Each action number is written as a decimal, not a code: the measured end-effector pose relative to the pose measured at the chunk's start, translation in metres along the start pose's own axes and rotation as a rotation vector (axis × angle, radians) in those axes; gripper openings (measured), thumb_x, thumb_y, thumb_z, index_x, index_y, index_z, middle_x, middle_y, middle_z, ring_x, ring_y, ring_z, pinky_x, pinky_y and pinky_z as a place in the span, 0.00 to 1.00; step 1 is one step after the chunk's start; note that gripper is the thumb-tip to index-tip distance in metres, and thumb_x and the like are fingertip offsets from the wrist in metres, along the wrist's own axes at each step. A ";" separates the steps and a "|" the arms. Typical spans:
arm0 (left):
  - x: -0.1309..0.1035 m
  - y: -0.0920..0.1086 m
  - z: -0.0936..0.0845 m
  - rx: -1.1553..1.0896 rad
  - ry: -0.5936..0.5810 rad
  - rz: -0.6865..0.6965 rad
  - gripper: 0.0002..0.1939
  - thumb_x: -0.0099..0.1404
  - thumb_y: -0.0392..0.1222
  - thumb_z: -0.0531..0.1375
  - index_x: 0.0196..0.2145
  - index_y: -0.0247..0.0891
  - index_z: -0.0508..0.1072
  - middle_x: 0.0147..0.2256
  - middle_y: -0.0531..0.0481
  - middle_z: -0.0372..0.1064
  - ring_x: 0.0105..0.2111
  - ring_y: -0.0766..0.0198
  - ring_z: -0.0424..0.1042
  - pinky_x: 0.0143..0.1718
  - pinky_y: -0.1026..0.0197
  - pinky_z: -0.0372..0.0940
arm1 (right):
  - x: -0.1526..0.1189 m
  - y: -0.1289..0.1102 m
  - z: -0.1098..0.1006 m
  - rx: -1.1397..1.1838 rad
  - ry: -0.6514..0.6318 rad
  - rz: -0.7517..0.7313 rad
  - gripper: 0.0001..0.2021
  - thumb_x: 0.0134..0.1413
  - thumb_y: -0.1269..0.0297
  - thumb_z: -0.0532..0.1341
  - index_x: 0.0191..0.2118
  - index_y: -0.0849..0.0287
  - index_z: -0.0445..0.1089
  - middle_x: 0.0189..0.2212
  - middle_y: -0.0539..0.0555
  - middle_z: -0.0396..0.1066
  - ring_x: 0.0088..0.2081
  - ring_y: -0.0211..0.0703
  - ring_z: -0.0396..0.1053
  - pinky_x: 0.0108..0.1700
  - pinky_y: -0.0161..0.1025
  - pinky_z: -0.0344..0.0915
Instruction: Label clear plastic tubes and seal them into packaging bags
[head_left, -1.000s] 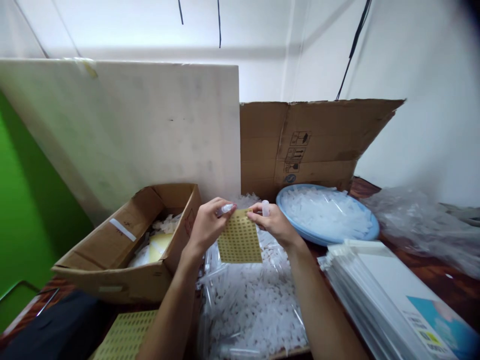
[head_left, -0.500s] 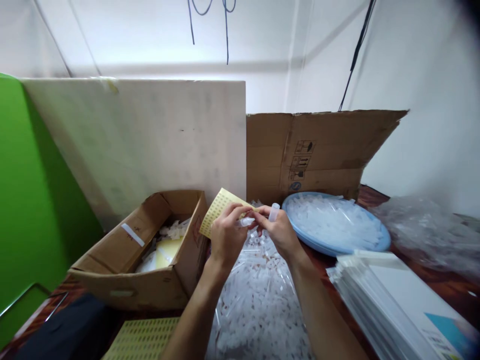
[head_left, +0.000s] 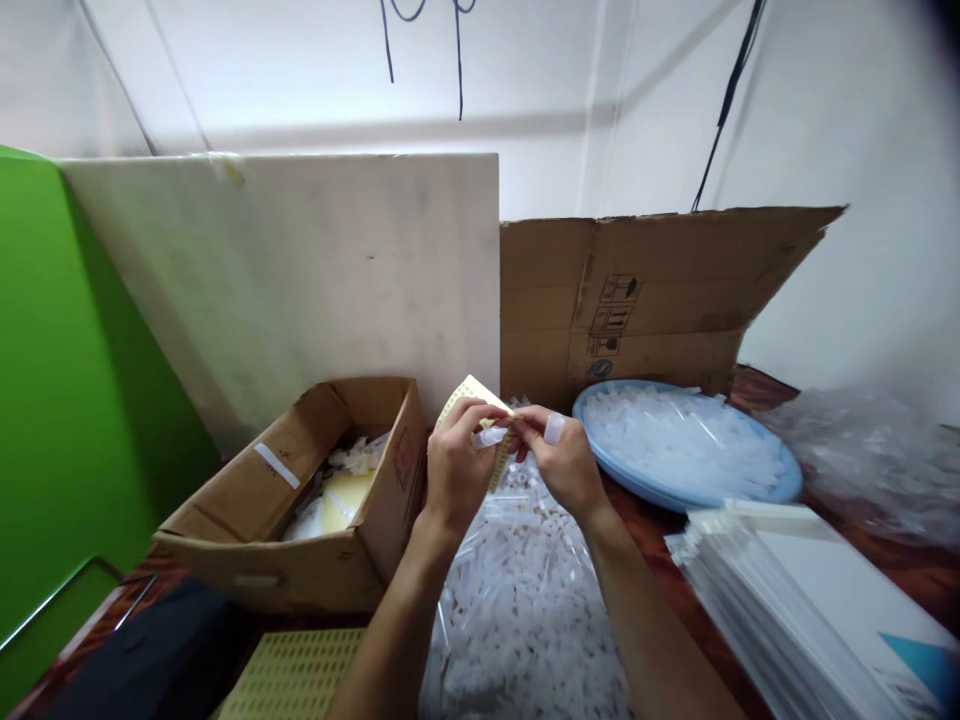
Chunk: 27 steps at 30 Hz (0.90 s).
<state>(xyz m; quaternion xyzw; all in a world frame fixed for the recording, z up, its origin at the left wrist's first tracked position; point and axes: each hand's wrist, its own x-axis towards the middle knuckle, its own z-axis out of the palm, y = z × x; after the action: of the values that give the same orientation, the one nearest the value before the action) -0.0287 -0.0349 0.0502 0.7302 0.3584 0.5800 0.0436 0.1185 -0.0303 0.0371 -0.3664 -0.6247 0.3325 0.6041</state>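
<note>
My left hand is closed on a yellow sticker sheet printed with rows of small dark marks. A small translucent plastic tube also sits in its fingers. My right hand has a second translucent tube tucked between its fingers. Its thumb and fingertips pinch at the sheet's edge, close to the left fingertips; whether a sticker is between them is too small to tell. Below both hands lies a heap of small white and clear plastic pieces, partly under clear film.
On the left stands an open cardboard box with scraps and yellow paper inside. More sticker sheets lie in front of it. To the right are a blue basin full of translucent tubes, stacked white packets and crumpled clear plastic.
The yellow sheet has turned and bent in my left hand, its lower part now hanging between the hands. The tube in my right hand has tilted. The whole view has shifted slightly.
</note>
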 end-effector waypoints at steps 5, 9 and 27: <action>0.001 0.001 -0.002 -0.011 -0.023 0.015 0.03 0.66 0.34 0.64 0.37 0.41 0.76 0.38 0.49 0.74 0.38 0.61 0.74 0.40 0.60 0.70 | -0.001 -0.002 -0.001 -0.005 0.000 -0.043 0.09 0.62 0.61 0.62 0.38 0.59 0.80 0.24 0.52 0.73 0.26 0.42 0.70 0.30 0.38 0.67; 0.002 0.000 -0.003 -0.021 -0.040 0.028 0.04 0.66 0.32 0.63 0.38 0.40 0.75 0.38 0.50 0.73 0.39 0.62 0.73 0.40 0.61 0.69 | -0.002 -0.002 0.000 -0.008 0.009 -0.056 0.09 0.62 0.63 0.62 0.39 0.59 0.80 0.25 0.51 0.72 0.26 0.41 0.69 0.29 0.37 0.67; 0.005 -0.003 -0.009 -0.016 -0.121 0.021 0.04 0.71 0.35 0.59 0.36 0.40 0.71 0.37 0.50 0.70 0.36 0.63 0.70 0.39 0.62 0.66 | -0.002 -0.001 0.000 -0.043 -0.011 -0.107 0.10 0.64 0.64 0.60 0.40 0.57 0.81 0.30 0.54 0.75 0.27 0.41 0.69 0.30 0.38 0.67</action>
<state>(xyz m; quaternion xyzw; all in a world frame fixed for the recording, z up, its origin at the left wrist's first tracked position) -0.0377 -0.0327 0.0558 0.7673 0.3428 0.5380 0.0653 0.1188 -0.0325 0.0367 -0.3434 -0.6537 0.2883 0.6096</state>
